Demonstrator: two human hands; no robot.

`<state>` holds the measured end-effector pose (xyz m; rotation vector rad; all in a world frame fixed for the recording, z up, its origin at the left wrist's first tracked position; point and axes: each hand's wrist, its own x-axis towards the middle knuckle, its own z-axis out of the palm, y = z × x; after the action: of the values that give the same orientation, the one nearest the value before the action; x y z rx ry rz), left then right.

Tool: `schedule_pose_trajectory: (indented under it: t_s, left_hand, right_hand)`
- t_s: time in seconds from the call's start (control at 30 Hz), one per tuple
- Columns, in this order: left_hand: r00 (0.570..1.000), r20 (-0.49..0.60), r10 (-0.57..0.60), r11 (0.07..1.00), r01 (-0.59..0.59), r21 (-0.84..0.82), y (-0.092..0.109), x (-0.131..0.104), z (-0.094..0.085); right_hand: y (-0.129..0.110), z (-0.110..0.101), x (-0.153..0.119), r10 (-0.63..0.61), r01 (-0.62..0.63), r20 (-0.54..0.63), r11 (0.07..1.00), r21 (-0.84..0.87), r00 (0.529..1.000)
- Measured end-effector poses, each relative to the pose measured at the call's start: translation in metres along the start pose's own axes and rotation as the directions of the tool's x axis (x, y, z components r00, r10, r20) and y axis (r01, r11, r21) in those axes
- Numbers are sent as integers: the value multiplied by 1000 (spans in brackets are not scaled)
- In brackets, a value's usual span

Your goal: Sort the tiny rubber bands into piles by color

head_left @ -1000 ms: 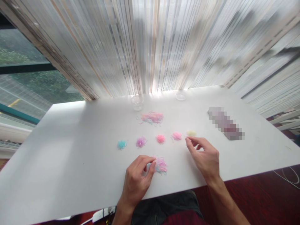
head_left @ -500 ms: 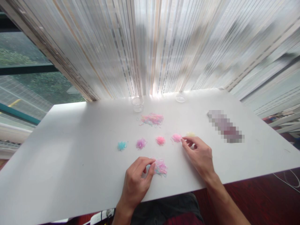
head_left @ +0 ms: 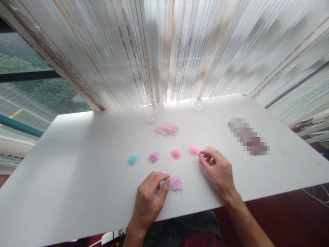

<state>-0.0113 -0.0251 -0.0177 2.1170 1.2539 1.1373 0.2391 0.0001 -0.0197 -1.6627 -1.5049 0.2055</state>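
My left hand (head_left: 153,192) is in a pinch at the left edge of a mixed pile of small rubber bands (head_left: 176,183), pink, purple and blue. Whatever sits between its fingertips is too small to make out. My right hand (head_left: 217,168) has thumb and forefinger pinched together beside the light pink pile (head_left: 193,150); what they hold is hidden. A single pink band (head_left: 194,161) shows just left of that thumb. Behind the right hand a pale yellow pile (head_left: 209,146) is partly covered. Coral pink (head_left: 176,153), purple (head_left: 154,157) and turquoise (head_left: 133,160) piles continue the row leftward.
Farther back on the white table (head_left: 77,192) lies a larger mixed pile of bands (head_left: 167,129). A clear round container (head_left: 150,114) and a clear lid (head_left: 197,106) stand near the curtain (head_left: 159,51). A pixelated object (head_left: 248,136) lies at the right.
A pink band now shows below the light pink pile, by my right thumb. Both hands have barely moved, and the view has shifted slightly.
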Motion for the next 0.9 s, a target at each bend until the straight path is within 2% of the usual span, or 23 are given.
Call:
schedule_pose_trajectory:
  t_s: [0.1,0.23,0.33,0.43,0.5,0.57,0.67,0.77,0.9]
  left_hand:
    - [1000,4,-1,1000,1,-1,-1,-1,0]
    - [1000,9,2,1000,-2,-12,-1,-2,0]
    - [1000,10,4,1000,-4,-16,-1,-3,0]
    - [1000,4,9,1000,-9,-21,-1,-3,0]
    - [1000,1,10,1000,-10,-21,-1,-2,0]
    - [1000,0,6,1000,-6,-20,-1,-2,0]
    - [1000,1,3,1000,-3,-24,-1,-2,1]
    - [1000,-2,2,1000,-2,-26,-1,-3,1]
    - [1000,3,-1,999,1,-34,-1,-4,1]
  right_hand:
    - [1,-6,-3,-41,41,19,999,-21,999]
    - [5,-14,-7,-82,89,145,995,-44,986]
    - [6,-13,-7,-115,129,228,990,-50,967]
    - [4,-10,-5,-166,181,257,983,-39,952]
    - [2,-8,-2,-200,214,236,976,-33,951]
    - [2,-6,2,-210,220,166,974,-46,964]
    - [2,-4,11,-152,157,64,984,-85,986]
    - [2,-2,20,-81,87,62,991,-104,995]
    - [1,-1,23,-60,67,83,993,-93,995]
